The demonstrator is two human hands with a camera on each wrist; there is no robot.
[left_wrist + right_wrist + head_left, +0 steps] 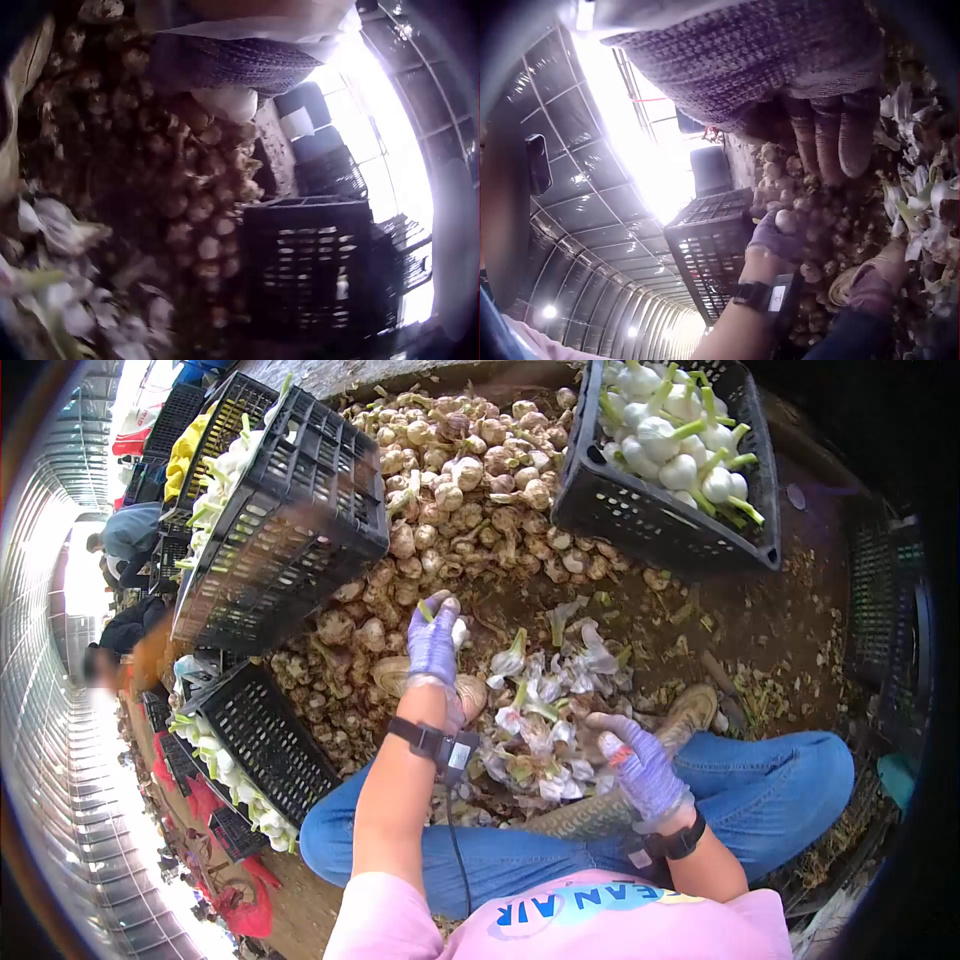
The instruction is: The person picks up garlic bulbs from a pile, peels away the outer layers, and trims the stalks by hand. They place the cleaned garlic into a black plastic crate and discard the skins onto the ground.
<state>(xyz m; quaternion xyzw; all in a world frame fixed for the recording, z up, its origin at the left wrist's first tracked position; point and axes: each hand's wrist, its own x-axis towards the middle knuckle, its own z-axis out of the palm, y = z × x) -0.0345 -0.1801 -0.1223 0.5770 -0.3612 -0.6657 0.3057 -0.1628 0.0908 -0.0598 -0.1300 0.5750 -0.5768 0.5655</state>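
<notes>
My left hand [436, 628], in a purple knit glove, grips a peeled white garlic bulb [459, 632] with a green stem stub at the near edge of the big heap of unpeeled garlic [455, 480]. The same bulb [225, 103] shows under the glove in the left wrist view, and the right wrist view catches it as a pale bulb [786, 221] in that hand [774, 234]. My right hand [618, 735], also gloved, hovers with relaxed fingers [832, 139] over a pile of white skins and green stems [545, 710], holding nothing.
A black crate of peeled white garlic [665, 455] stands at the back right. Another black crate [275, 520] tilts at the left, and a third [265, 735] sits by my left knee. My boots [690, 710] rest among the skins. Other people crouch far left.
</notes>
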